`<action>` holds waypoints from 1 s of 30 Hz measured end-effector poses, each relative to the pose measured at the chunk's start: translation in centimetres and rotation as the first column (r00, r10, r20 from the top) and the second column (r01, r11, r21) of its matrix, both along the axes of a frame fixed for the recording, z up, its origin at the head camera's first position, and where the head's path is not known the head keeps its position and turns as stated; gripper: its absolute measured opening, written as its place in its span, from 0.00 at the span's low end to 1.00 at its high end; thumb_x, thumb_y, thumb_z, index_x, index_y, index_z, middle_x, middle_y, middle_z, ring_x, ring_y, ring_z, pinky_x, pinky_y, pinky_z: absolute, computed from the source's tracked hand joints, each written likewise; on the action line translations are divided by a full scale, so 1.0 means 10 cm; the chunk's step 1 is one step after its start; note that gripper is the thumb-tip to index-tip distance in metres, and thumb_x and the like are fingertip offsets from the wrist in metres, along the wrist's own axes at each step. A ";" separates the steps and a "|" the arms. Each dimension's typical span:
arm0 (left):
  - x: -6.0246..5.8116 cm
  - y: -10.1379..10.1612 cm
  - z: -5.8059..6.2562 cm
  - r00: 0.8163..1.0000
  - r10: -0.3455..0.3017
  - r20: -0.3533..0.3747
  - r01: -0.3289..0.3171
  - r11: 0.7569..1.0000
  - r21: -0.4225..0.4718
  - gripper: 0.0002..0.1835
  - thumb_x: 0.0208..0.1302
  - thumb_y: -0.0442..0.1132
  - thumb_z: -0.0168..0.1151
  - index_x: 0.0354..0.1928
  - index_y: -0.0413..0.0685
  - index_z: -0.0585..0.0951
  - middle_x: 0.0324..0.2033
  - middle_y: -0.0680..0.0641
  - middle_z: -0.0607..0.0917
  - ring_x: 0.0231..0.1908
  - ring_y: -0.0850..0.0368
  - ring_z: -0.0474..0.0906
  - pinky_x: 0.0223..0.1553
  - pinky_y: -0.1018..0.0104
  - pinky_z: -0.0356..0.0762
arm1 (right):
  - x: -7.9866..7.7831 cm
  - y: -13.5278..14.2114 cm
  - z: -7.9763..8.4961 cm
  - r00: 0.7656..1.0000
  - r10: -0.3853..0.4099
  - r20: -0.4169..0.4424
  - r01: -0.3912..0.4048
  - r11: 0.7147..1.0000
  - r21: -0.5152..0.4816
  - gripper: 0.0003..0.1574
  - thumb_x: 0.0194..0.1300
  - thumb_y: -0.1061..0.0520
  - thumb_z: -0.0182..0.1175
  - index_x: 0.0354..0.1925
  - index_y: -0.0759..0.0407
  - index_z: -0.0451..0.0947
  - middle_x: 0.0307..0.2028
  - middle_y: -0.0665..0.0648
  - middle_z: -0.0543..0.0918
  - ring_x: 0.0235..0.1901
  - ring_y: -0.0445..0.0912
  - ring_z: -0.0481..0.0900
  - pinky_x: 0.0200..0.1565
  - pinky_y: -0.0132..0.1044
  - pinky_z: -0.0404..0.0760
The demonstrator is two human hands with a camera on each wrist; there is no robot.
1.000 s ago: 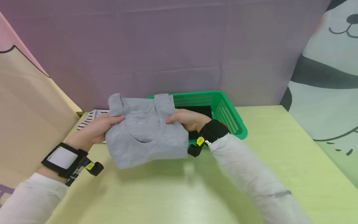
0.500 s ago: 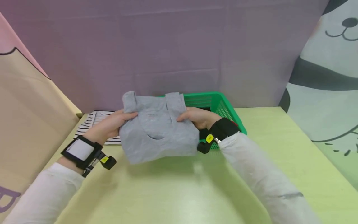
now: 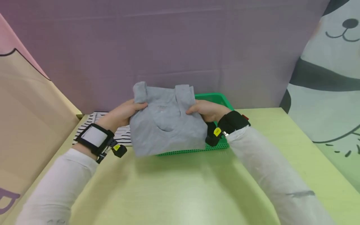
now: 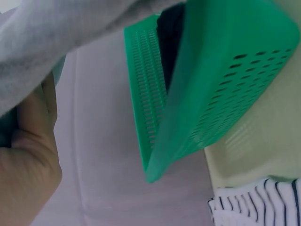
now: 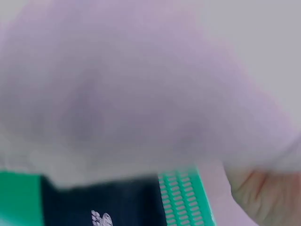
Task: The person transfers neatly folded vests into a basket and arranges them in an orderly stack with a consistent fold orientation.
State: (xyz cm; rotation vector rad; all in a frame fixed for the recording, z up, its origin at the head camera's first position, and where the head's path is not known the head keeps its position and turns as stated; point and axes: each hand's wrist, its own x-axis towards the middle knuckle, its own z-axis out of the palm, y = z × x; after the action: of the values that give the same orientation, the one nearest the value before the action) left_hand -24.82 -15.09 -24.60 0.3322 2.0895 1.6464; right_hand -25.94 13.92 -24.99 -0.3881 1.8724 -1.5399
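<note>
A folded grey shirt (image 3: 168, 125) with its neckline showing hangs between my two hands, over the front of a green plastic basket (image 3: 213, 97). My left hand (image 3: 122, 114) grips its left side, thumb on top of the cloth. On the opposite side my right hand (image 3: 208, 110) pinches the cloth the same way. Inside the basket lies a dark garment (image 5: 108, 202) with a small white print, seen in the right wrist view. The shirt covers most of the basket in the head view, and its cloth fills much of the right wrist view.
Left of the basket, a white garment with black stripes (image 3: 122, 136) lies on the light yellow-green table (image 3: 180, 187). A purple-grey cloth backdrop (image 3: 180, 47) stands directly behind the basket.
Both hands have carried the grey shirt to the right and farther back, raising it in the head view. It now overlaps more of the basket, while more of the striped garment shows.
</note>
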 end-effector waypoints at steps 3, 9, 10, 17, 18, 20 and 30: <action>-0.07 0.05 0.05 1.000 -0.019 -0.017 0.019 1.000 -0.013 0.32 0.75 0.46 0.42 0.74 0.48 0.45 0.70 0.39 0.54 0.66 0.43 0.58 0.65 0.48 0.61 | -0.02 0.04 0.03 1.000 -0.017 0.000 0.017 1.000 -0.004 0.40 0.69 0.65 0.44 0.73 0.54 0.41 0.70 0.63 0.54 0.68 0.58 0.56 0.67 0.54 0.58; -0.19 0.19 0.14 0.999 -0.013 -0.047 0.012 1.000 -0.014 0.30 0.75 0.44 0.41 0.73 0.47 0.47 0.70 0.40 0.55 0.68 0.42 0.56 0.67 0.45 0.58 | -0.08 0.13 0.09 0.997 -0.081 -0.020 0.081 0.997 -0.002 0.39 0.70 0.65 0.43 0.73 0.56 0.40 0.71 0.63 0.51 0.69 0.58 0.53 0.69 0.53 0.55; -0.20 0.22 0.15 0.999 -0.011 -0.051 0.011 1.000 -0.009 0.30 0.75 0.44 0.41 0.73 0.48 0.47 0.70 0.40 0.55 0.68 0.42 0.56 0.67 0.45 0.58 | -0.09 0.15 0.09 0.996 -0.091 -0.024 0.091 0.996 -0.004 0.39 0.70 0.65 0.43 0.73 0.57 0.40 0.71 0.63 0.51 0.69 0.57 0.53 0.69 0.53 0.55; -0.27 0.35 0.20 0.999 -0.007 -0.047 0.009 0.999 0.040 0.29 0.75 0.42 0.40 0.73 0.46 0.48 0.70 0.39 0.56 0.68 0.41 0.57 0.66 0.43 0.58 | -0.16 0.26 0.11 0.991 -0.129 -0.033 0.128 0.991 -0.043 0.38 0.71 0.65 0.42 0.73 0.58 0.40 0.72 0.64 0.50 0.70 0.58 0.51 0.70 0.54 0.50; -0.28 0.37 0.20 0.999 -0.001 -0.044 0.003 0.999 0.047 0.28 0.75 0.41 0.39 0.73 0.46 0.48 0.69 0.39 0.57 0.68 0.42 0.57 0.66 0.44 0.58 | -0.17 0.27 0.11 0.990 -0.136 -0.035 0.134 0.990 -0.047 0.38 0.71 0.65 0.42 0.73 0.57 0.40 0.72 0.64 0.50 0.70 0.58 0.51 0.70 0.53 0.50; -0.29 0.39 0.20 0.999 0.003 -0.043 0.000 0.998 0.064 0.28 0.76 0.40 0.39 0.72 0.44 0.49 0.69 0.39 0.57 0.67 0.42 0.58 0.66 0.44 0.58 | -0.19 0.29 0.11 0.988 -0.151 -0.031 0.149 0.987 -0.061 0.37 0.71 0.66 0.41 0.73 0.58 0.41 0.71 0.64 0.50 0.70 0.57 0.51 0.70 0.53 0.50; -0.35 0.52 0.13 0.998 0.007 -0.056 -0.001 0.993 0.121 0.26 0.76 0.38 0.38 0.72 0.41 0.52 0.67 0.38 0.60 0.66 0.43 0.60 0.66 0.47 0.59 | -0.24 0.38 0.11 0.987 -0.159 -0.037 0.157 0.986 -0.052 0.36 0.72 0.66 0.40 0.73 0.59 0.41 0.71 0.64 0.50 0.68 0.56 0.52 0.70 0.52 0.50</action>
State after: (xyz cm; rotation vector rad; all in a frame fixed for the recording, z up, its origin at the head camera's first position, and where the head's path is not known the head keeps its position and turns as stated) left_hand -28.28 -9.85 -23.29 0.4187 2.0359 1.7904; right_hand -28.35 17.70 -23.86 -0.3004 1.9396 -1.6971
